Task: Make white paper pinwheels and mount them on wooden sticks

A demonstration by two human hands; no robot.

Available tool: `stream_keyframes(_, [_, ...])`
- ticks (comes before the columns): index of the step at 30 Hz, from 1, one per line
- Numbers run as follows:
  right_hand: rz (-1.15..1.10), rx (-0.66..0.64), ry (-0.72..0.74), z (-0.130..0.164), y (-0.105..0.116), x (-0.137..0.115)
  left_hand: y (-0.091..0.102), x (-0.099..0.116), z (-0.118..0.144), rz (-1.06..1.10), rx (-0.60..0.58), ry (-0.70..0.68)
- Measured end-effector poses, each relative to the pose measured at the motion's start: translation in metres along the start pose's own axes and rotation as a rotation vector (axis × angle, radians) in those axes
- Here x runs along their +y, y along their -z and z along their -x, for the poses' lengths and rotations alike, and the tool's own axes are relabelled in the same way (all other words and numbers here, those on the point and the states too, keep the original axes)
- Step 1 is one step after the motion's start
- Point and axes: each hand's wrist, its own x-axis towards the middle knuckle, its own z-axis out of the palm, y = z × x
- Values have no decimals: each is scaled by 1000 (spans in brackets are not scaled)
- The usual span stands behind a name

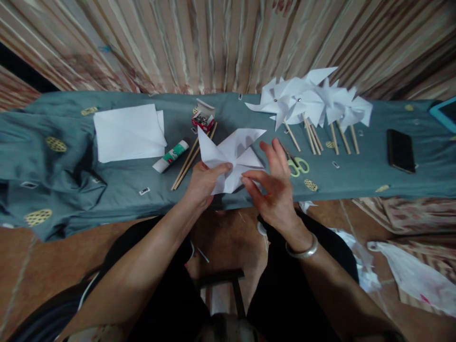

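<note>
Long bench (117, 183) under grey-green cloth spans mid-frame; at its near edge, centre frame, sits the half-folded white paper pinwheel (233, 154), judged light, limp and easily creased. Left hand (204, 183) fingers clamped on its lower-left flap, right hand (276, 187) fingers pinching the centre folds; best held near the centre.

Paper (231, 154) white, plain. Desk cloth (117, 180) grey-teal w/ yellow lattice ovals. Sheets (128, 133) white. Glue (171, 156) white w/ green label. Box (203, 118) red + white. Sticks (188, 159) tan wood. Pinwheels (313, 99) white, tan sticks. Scissors (298, 166) lime handles. Phone (401, 150) black. Curtain (213, 42) beige/brown stripes. Bangle (302, 249) silver.
</note>
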Motion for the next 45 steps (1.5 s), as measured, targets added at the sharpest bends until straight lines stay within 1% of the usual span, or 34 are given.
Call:
stream_keyframes(3, [50, 67, -38, -1, -7, -2, -3, -2, 0, 5, 10, -33])
stream_keyframes(5, [69, 85, -51, -2, -10, -3, -4, -3, 0, 12, 27, -50])
stream_keyframes(9, [81, 90, -59, -5, -13, -3, -4, -5, 1, -13, 48, -75])
stream_keyframes(16, [97, 92, -80, -6, -17, -2, -1, -6, 2, -22, 18, -110])
stream_keyframes(22, [84, 35, -86, -5, -19, 3, -2, -7, 2, -30, 33, -131])
stream_keyframes(27, [142, 107, -43, -7, -19, -1, -3, -7, 4, -30, 48, -111])
stream_keyframes(31, [180, 125, -37, -8, -19, -4, -3, -6, 4, -30, 32, -111])
stream_keyframes(35, [163, 114, -42, -8, -18, -4, -2, -7, 4, -29, 21, -126])
stream_keyframes(40, [85, 79, -75, -7, -18, -2, -2, -9, 3, -38, 17, -127])
stream_keyframes(45, [147, 62, -69, -7, -18, -2, -2, -9, 3, -24, 6, -125])
